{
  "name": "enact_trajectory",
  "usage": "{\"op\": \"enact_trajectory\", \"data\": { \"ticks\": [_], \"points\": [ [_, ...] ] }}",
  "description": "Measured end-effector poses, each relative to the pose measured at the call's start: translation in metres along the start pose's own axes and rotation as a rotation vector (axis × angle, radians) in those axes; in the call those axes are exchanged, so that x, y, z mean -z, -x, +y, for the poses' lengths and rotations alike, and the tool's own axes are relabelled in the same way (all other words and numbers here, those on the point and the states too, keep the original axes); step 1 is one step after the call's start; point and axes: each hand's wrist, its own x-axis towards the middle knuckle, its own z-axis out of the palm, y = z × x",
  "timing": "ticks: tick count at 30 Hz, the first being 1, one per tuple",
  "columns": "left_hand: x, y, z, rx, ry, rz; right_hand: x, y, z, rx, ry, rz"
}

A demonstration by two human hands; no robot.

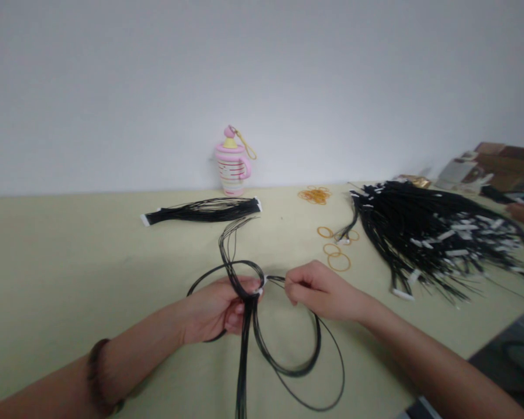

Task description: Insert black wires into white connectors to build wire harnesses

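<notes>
A black wire bundle [243, 372] is held at the centre of the view, above the surface [70, 267]. Its thin strands form loose loops, with the longest hanging toward 6 o'clock and free ends rising toward 12 o'clock. The bundle is judged light, limp and prone to tangling. Hold is best taken where the strands are gathered, not on the open loops.

The gathered strands are enclosed by the left hand [216, 308], its fingers curled shut, and a loop is passed around the hand. A small white tip [262, 281] is seen at the 3 o'clock edge of that hand. A few strands [276, 279] beside the tip are pinched by the right hand [321, 291], with thumb and forefinger pressed together. The hands are near each other but are not touching. A beaded bracelet [96, 372] is worn on the left wrist.

A smaller wire bundle [203, 210], white-tipped at both ends, is laid flat at 12 o'clock. Loose rubber bands [334, 256] lie at 1 o'clock, and a rubber band heap [315, 195] lies beyond them. A large wire pile [432, 233] with many white tips occupies 2 o'clock. A pink cup-shaped ornament [232, 163] stands at 12 o'clock at the far edge, against the wall [262, 75]. Cardboard [502, 166] is seen at the far 2 o'clock position.
</notes>
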Motion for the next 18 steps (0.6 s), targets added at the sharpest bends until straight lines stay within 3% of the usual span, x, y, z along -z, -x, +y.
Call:
{"op": "enact_trajectory", "data": {
  "ticks": [8,18],
  "points": [
    [-0.0045,0.0016,0.0005,0.018,-0.049,0.010,-0.0040,0.0020,-0.0014,0.066,0.181,0.148],
    [-0.0053,0.0021,0.0009,0.020,-0.023,0.029,-0.0062,0.0033,0.0002,0.127,0.226,0.027]
  ]
}}
